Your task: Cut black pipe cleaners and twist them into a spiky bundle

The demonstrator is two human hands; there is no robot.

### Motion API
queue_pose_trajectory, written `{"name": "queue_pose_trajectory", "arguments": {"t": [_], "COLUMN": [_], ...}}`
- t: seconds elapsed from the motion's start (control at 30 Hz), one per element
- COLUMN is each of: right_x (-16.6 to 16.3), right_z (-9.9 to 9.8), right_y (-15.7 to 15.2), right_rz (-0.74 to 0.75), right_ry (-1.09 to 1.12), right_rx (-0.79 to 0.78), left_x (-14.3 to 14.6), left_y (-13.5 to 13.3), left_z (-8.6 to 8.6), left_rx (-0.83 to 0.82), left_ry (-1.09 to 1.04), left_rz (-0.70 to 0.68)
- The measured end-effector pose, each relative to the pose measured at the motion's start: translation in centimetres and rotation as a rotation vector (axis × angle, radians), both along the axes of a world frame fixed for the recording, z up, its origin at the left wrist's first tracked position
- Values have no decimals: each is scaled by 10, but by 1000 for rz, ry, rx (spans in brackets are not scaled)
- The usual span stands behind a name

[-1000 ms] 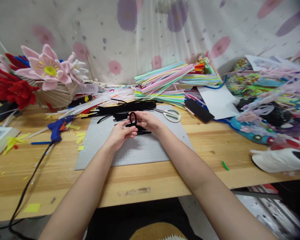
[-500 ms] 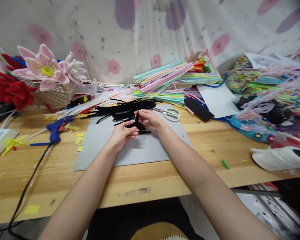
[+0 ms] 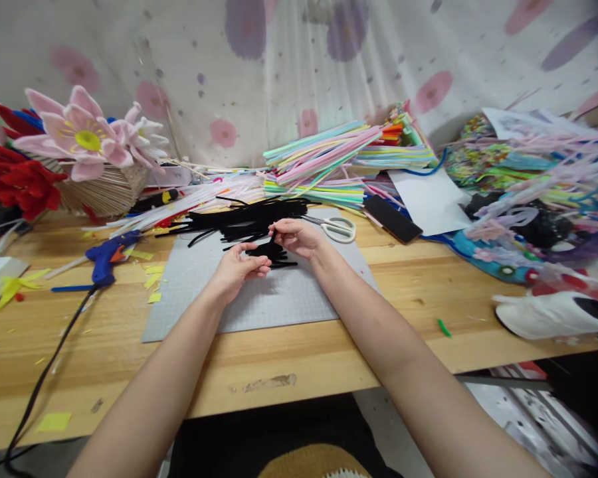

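Over the grey cutting mat, my left hand and my right hand are close together, fingers pinched. Between them runs a short black pipe cleaner, upright near the right fingertips. The left fingers pinch its lower end, which partly blends with the black pieces behind. A pile of black pipe cleaners lies just beyond, with shorter black ones under and behind the hands. Scissors with pale handles rest to the right of my right hand.
On the left are a blue glue gun with a cord, yellow scraps and fuzzy flowers. Pastel pipe cleaners are stacked at the back. A phone, white paper and a white spool sit right.
My fingers have drawn slightly apart, the left moving a little lower, and more of the black pipe cleaner shows by the right fingertips. The view has shifted slightly.
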State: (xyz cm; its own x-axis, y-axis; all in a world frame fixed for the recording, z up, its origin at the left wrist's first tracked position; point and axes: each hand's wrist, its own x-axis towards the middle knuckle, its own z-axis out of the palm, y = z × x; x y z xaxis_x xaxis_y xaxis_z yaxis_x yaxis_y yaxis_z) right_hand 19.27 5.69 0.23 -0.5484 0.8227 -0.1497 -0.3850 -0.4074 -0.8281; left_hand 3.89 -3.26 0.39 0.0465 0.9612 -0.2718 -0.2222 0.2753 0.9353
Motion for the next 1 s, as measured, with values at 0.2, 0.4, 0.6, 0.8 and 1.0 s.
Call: {"name": "queue_pose_trajectory", "arguments": {"t": [0.2, 0.4, 0.6, 0.8, 1.0], "right_x": [17, 38, 18, -2, -3], "right_z": [8, 6, -11, -18, -23], "right_y": [1, 8, 13, 4, 4], "right_rz": [91, 166, -261, -220, -188], "right_ry": [-228, -669, -1159, -1440, -1478], "right_rx": [306, 537, 854, 1066, 1161], "left_x": [-13, -36, -38, -31, -29], "left_y": [5, 17, 35, 39, 38], "left_z": [-4, -10, -21, -28, -28], "left_rx": [128, 283, 450, 423, 403], "left_ry": [237, 1003, 1348, 1436, 1447], "left_rz": [20, 254, 255, 196, 240]}}
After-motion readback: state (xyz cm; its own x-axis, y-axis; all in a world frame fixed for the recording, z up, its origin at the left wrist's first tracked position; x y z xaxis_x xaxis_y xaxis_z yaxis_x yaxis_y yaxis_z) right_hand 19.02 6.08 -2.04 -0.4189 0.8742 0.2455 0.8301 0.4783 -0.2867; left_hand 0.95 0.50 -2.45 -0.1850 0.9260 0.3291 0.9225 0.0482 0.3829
